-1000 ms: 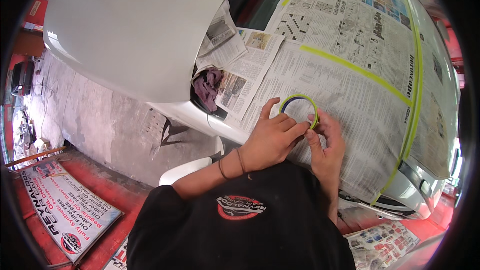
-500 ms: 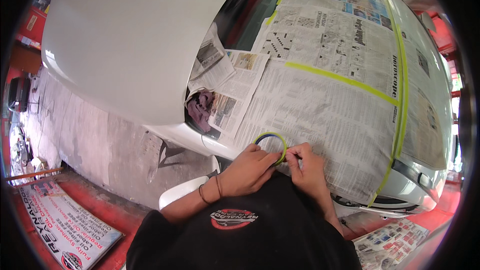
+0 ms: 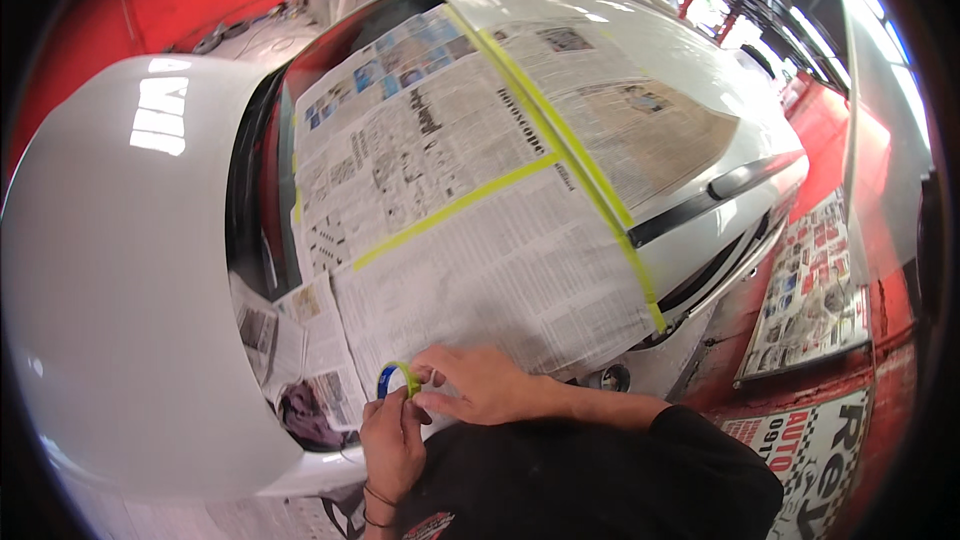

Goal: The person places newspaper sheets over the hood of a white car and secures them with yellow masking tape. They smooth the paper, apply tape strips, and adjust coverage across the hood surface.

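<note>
A roll of yellow-green masking tape (image 3: 384,380) with a blue inner core stands on edge between my hands, close to my body. My left hand (image 3: 393,445) is closed on its lower side, thumb and fingers pressed together. My right hand (image 3: 485,385) comes in from the right, its curled fingertips at the roll's right edge; the exact grip on the tape is partly hidden. Just beyond lie newspaper sheets (image 3: 480,285) covering a car's windshield, joined and edged with yellow-green tape strips (image 3: 455,210). A crumpled purple cloth (image 3: 305,415) sits by the windshield's lower corner, left of my hands.
The white car's hood (image 3: 130,280) fills the left side, and its roof (image 3: 640,40) extends to the far right. A black door-frame trim (image 3: 690,205) shows beside the papered glass. Printed boards (image 3: 810,290) lean along the red wall at right.
My view has swung toward the right, so the car and my hands appear farther left and lower. Both hands stay at the tape roll; my right forearm now reaches across from the right.
</note>
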A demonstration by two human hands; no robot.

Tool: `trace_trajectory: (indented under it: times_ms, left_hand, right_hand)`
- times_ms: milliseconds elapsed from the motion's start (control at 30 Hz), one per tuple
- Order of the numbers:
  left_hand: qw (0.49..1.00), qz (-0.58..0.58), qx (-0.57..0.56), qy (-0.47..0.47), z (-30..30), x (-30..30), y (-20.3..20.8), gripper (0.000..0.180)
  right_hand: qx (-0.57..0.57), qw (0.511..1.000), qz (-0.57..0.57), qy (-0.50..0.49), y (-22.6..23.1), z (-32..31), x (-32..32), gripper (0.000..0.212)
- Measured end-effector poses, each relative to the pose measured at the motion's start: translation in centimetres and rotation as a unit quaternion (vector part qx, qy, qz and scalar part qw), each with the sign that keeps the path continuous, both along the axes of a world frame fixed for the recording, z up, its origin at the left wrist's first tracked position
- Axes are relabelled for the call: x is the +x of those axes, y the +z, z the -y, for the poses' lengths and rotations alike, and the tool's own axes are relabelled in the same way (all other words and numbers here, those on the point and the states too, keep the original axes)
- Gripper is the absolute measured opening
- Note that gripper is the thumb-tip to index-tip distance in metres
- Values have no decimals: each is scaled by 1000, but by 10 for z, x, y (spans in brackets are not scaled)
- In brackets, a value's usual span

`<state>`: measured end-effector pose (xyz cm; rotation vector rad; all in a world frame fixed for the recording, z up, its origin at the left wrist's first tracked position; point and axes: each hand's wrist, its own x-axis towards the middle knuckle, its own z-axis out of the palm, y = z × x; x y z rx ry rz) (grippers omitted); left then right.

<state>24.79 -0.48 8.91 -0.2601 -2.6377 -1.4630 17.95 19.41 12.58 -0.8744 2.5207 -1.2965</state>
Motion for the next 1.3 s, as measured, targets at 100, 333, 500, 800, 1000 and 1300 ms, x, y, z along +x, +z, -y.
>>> trace_trajectory:
  times_ms: [100,333,500,800,1000,1300]
  left_hand:
    - [999,-48,1,-7,-3,-14,15,20]
    - [990,-126,-61,5,-26,-40,25,15]
    - [986,-129,98,43,-48,-59,22,20]
    - [981,-60,11,182,3,-85,-63,24]
    - [973,-145,-95,154,-38,-87,-108,24]
    - [969,-176,-74,157,-44,-89,-114,28]
  right_hand:
    - [-26,997,-71,-28,5,-1,-2,25]
    - [6,987,-142,-79,7,-17,-8,17]
    - [-16,985,-128,-112,21,-26,-4,15]
    - [-47,925,-220,-307,87,-133,-75,6]
    - [-142,914,-78,-372,136,-314,-177,44]
    - [-215,763,46,-608,131,-528,-168,62]
